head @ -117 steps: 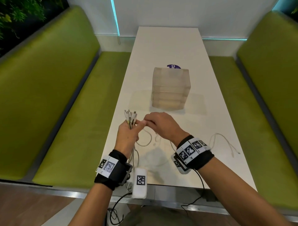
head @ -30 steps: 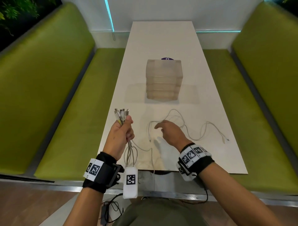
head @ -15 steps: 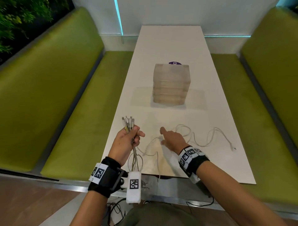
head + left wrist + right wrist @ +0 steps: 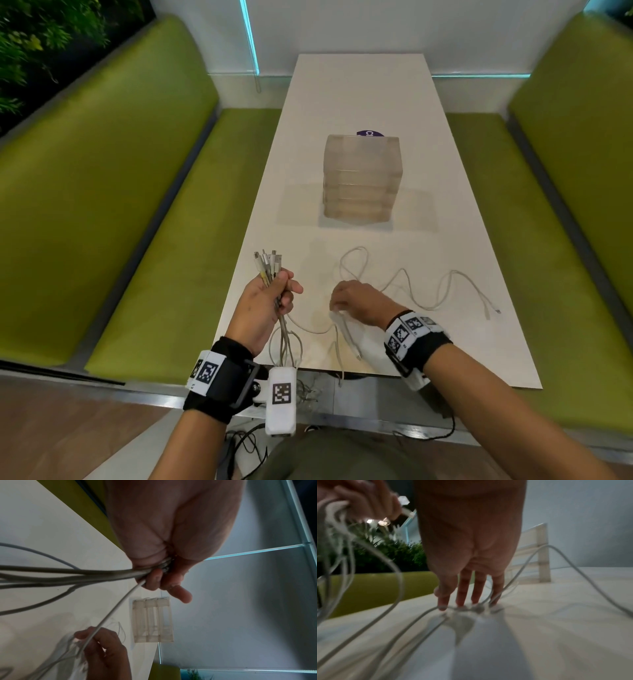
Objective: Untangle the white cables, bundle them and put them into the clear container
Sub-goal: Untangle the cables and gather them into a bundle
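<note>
My left hand (image 4: 286, 291) is raised over the table's near left corner and grips a bunch of white cables (image 4: 269, 267), plugs pointing up. In the left wrist view the strands (image 4: 85, 574) run out of that fist (image 4: 163, 580). The right hand (image 4: 337, 301) reaches down beside it, and its straight fingers (image 4: 462, 596) touch loose strands (image 4: 477, 607) lying on the table. One long cable (image 4: 445, 291) snakes away to the right. The clear container (image 4: 361, 180) stands upright mid-table, beyond both hands, also seen in the left wrist view (image 4: 152, 620) and the right wrist view (image 4: 534, 555).
The white table (image 4: 359, 89) runs between two green benches, one on the left (image 4: 120, 205) and one on the right (image 4: 565, 205). A purple sticker (image 4: 370, 133) shows behind the container. Cable loops (image 4: 284, 346) hang over the table's near edge.
The right hand has left the bunch it was working on with the left and lowered its fingers onto the loose strands on the table. The left hand keeps its hold on the bunch.
</note>
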{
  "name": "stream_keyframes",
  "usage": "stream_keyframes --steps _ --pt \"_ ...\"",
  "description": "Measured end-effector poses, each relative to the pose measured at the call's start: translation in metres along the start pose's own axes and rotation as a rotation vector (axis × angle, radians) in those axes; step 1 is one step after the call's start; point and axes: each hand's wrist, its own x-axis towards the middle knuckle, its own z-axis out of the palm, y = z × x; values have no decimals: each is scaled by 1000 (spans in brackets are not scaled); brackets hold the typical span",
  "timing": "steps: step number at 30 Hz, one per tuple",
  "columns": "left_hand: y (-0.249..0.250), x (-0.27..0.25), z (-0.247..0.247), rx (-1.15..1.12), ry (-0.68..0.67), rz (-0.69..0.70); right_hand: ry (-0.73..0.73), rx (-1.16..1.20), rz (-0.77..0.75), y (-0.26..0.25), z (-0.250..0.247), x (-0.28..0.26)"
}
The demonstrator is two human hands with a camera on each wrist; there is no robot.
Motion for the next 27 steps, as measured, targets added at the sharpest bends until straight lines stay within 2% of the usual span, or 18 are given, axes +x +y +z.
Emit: stream_keyframes --steps 2,4,8,10,12,14,15,17,18,22,27 --pt "-1 1 0 -5 -3 3 -69 141 -23 6 -12 -7" --pt "-1 0 1 0 -5 1 -132 104 -34 9 -16 -15" --pt "-3 -1 2 5 -12 0 -48 -10 -50 15 -1 -25" --pt "-4 -2 2 3 -9 -3 71 -40 15 16 2 -25" --pt "-4 -3 2 -4 -1 -2 326 59 96 12 -7 -26" --pt "-6 -2 2 -22 10 16 624 370 150 -1 -23 -31" --pt "-7 -1 3 -31 12 28 722 541 173 -11 -32 -35" --pt "-8 -1 5 -52 2 42 802 793 168 -37 -49 -43" --pt "-9 0 7 -65 -6 49 776 856 137 -50 -56 -48" --pt "-10 1 17 -110 -18 63 505 924 -8 -88 -55 -57" --pt "-8 -2 22 -148 -56 42 448 921 6 -94 -43 -55"
